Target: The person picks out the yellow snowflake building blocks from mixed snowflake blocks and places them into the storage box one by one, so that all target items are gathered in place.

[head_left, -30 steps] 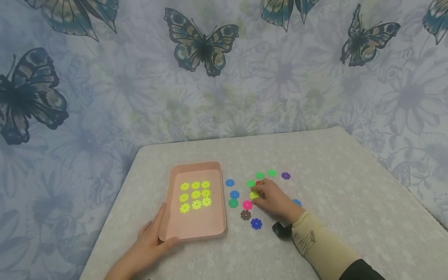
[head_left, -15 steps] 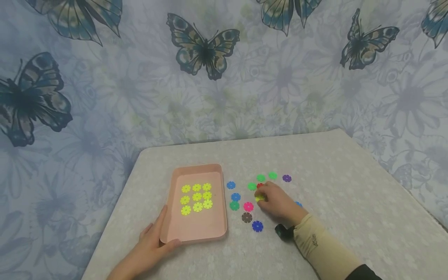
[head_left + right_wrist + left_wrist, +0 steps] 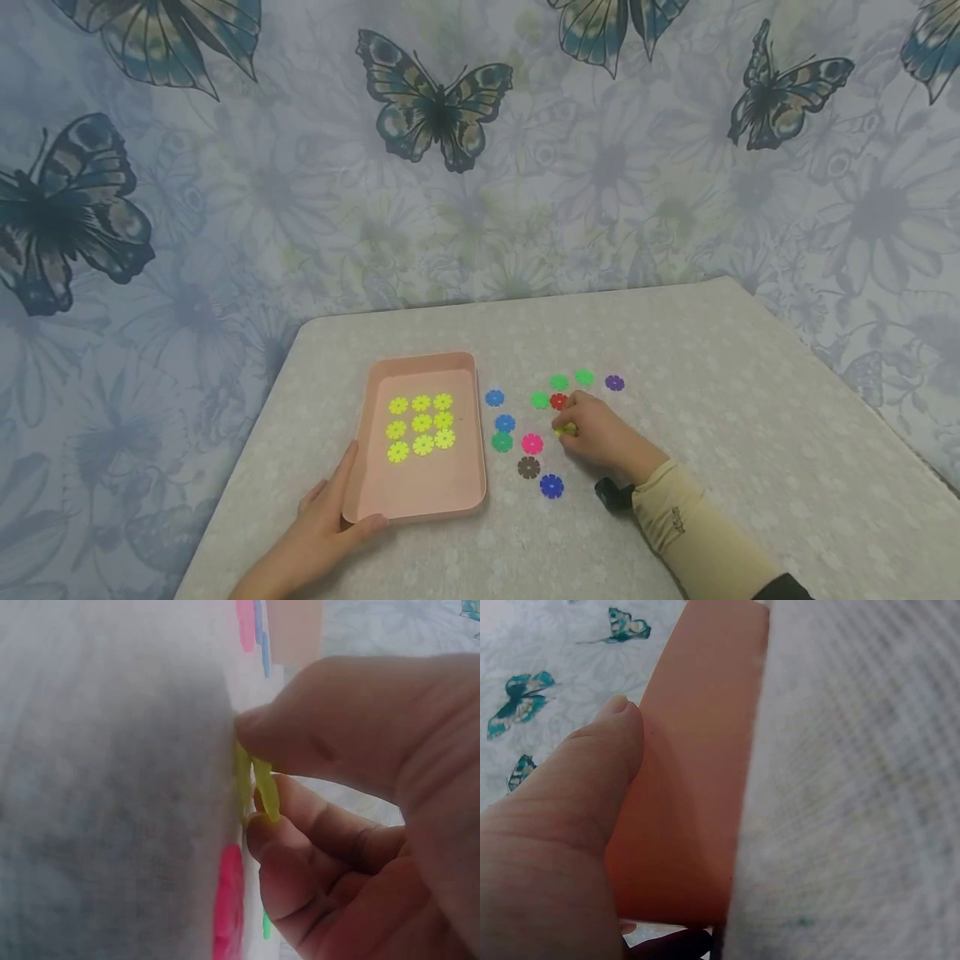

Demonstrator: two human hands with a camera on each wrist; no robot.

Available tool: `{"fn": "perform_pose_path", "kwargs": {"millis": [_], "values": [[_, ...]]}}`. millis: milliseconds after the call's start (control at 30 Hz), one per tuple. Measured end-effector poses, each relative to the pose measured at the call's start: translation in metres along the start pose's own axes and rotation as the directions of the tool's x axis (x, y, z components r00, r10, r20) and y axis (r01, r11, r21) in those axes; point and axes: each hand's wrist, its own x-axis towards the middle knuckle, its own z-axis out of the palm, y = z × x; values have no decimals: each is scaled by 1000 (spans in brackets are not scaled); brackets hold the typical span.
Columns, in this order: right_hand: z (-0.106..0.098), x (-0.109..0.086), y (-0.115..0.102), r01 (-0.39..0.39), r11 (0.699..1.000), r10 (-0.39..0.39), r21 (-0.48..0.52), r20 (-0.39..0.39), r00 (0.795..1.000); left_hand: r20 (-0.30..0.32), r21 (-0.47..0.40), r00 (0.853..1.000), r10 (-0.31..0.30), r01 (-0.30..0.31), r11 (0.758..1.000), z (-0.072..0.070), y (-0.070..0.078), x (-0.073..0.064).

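Note:
My left hand [image 3: 322, 521] grips the near left corner of a pink tray [image 3: 416, 492], its thumb against the outer wall in the left wrist view. Several yellow flower-shaped discs [image 3: 422, 423] lie in rows inside the tray. Right of it, my right hand [image 3: 603, 433] is low over the table, pinching a yellow flower-shaped disc [image 3: 266, 791] between thumb and fingers. That disc is tilted in the right wrist view, and a second yellow disc [image 3: 241, 776] lies flat just beside it. A red disc [image 3: 558, 402] and a pink disc [image 3: 532, 443] lie near my fingertips.
Blue discs [image 3: 495, 398], green discs [image 3: 559, 382], a brown disc [image 3: 528, 467], a dark blue disc [image 3: 551, 486] and a purple disc [image 3: 615, 382] are spread over the cloth-covered table [image 3: 750, 400]. A butterfly-patterned wall [image 3: 600, 192] rises behind it.
My right hand has drawn slightly right with its fingers on the yellow discs, uncovering more of the red disc. The left hand stays on the tray. The head view has tilted a little.

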Motion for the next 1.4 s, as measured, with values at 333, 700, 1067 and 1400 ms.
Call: {"fn": "perform_pose_path", "kwargs": {"millis": [333,700,1067,1400], "values": [[0,0,6,-6,1000,6,27,0,1000,1,-5,1000,9,-9,1000,0,0,0],[-2,0,11,-22,998,22,67,-10,1000,12,-12,1000,-4,4,1000,-1,2,1],[-4,0,9,-22,996,24,88,-22,999,4,4,1000,10,-10,1000,-1,1,1],[-1,1,10,-31,994,33,102,-14,999,9,14,1000,7,-7,1000,1,-2,1]]}}
